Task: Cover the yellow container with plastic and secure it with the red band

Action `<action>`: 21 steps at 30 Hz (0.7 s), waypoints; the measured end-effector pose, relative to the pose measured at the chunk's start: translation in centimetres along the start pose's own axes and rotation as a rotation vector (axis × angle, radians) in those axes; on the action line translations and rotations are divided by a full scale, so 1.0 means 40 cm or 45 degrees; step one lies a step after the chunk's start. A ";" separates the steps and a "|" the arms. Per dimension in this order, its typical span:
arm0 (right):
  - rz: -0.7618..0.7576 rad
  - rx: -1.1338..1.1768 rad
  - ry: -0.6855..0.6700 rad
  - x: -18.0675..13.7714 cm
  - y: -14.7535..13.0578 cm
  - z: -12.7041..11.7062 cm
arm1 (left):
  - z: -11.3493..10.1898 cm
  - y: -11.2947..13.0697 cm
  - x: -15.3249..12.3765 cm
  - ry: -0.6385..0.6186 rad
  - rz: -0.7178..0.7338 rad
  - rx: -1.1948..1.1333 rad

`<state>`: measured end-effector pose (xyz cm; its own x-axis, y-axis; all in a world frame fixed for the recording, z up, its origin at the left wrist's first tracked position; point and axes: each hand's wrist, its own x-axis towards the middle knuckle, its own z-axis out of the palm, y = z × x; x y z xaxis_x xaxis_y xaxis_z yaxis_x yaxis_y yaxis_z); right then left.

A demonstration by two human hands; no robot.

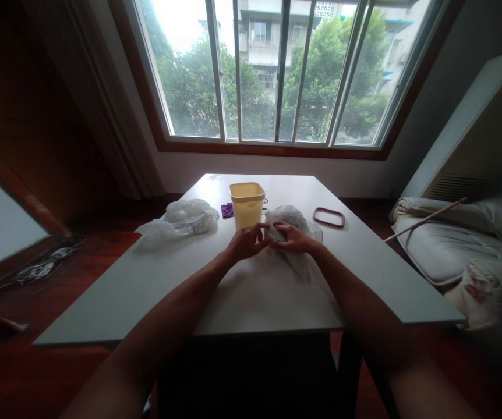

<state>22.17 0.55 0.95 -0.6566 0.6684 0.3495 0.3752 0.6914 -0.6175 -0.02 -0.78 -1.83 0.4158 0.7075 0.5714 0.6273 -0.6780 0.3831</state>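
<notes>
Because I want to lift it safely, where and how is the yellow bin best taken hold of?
Probably by the left side of its rim, from above left: the yellow bin stands upright, the rim forms a thick lip, and the held bag sits close on its right.

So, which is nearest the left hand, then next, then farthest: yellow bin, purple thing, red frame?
From the left hand, in the head view:
1. Yellow bin, just beyond it.
2. Purple thing, left of the bin.
3. Red frame, over on the right.
</notes>
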 end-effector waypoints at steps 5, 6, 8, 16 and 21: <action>0.044 0.042 -0.188 -0.007 -0.015 0.001 | 0.006 -0.006 -0.007 -0.166 -0.022 -0.062; 0.059 0.021 -0.209 -0.007 -0.012 0.001 | 0.009 -0.007 -0.008 -0.186 -0.018 -0.059; 0.083 -0.030 -0.228 -0.008 -0.005 0.003 | 0.017 -0.010 -0.011 -0.207 -0.012 -0.040; 0.130 -0.026 -0.222 -0.008 0.000 0.000 | 0.035 -0.019 -0.009 -0.111 -0.056 -0.065; 0.096 0.044 -0.057 -0.002 0.021 0.006 | 0.036 -0.022 -0.003 -0.051 0.013 -0.100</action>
<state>22.38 1.03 0.24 -0.6559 0.7050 0.2698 0.4024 0.6289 -0.6652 0.32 0.01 -3.27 0.4489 0.7067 0.5469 0.5700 -0.6977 0.4339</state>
